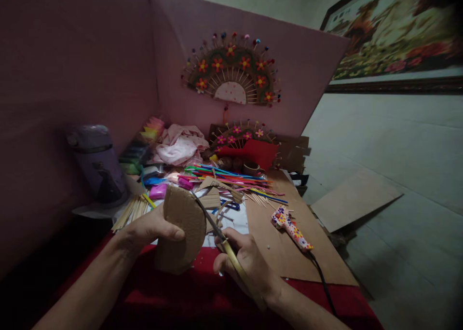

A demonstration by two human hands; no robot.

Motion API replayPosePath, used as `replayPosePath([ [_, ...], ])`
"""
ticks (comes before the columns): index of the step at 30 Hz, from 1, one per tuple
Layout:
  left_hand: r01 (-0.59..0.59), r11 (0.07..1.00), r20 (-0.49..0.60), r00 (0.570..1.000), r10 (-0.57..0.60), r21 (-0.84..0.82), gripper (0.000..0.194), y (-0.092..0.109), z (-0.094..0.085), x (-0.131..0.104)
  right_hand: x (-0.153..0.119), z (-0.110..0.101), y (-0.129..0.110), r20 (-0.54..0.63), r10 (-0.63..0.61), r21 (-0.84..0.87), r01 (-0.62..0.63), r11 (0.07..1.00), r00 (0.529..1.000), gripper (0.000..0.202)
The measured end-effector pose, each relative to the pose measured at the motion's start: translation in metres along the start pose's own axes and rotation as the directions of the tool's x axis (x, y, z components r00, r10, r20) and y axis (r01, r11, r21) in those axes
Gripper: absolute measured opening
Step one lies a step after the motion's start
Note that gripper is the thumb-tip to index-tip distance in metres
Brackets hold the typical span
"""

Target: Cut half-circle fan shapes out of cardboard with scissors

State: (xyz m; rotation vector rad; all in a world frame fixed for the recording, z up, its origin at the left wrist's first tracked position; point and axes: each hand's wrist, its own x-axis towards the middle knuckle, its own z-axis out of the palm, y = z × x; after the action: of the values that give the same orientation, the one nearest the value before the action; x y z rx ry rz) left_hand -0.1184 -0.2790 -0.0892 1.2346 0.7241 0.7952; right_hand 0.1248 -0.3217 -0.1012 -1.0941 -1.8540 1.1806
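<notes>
My left hand (159,228) grips a half-round piece of cardboard (186,224), its thumb pressed on the near face and its fingers hidden behind. The curved edge faces right. In my right hand (249,262) is a pair of scissors (231,255) with pale yellow handles, its blades pointing up and left along that curved edge. Whether the blades bite into the cardboard I cannot tell. Cardboard scraps (210,199) lie just beyond, beside a blue-handled tool (231,204) partly covered by them.
A flower-patterned glue gun (291,228) lies on a cardboard sheet (307,260) at the right, its cord trailing forward. Behind are colored pipe cleaners (231,173), wooden sticks (132,212) and pink cloth (181,144). A purple tumbler (97,166) stands left. A decorated fan (231,69) hangs on the pink panel.
</notes>
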Motion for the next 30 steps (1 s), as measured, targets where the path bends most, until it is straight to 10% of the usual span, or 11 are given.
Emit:
replayPosePath([
  [30, 0.037, 0.998, 0.090, 0.995, -0.042, 0.052, 0.055, -0.006, -0.003, 0.000, -0.004, -0.008, -0.004, 0.071, 0.010, -0.113, -0.002, 0.994, 0.997, 0.017],
])
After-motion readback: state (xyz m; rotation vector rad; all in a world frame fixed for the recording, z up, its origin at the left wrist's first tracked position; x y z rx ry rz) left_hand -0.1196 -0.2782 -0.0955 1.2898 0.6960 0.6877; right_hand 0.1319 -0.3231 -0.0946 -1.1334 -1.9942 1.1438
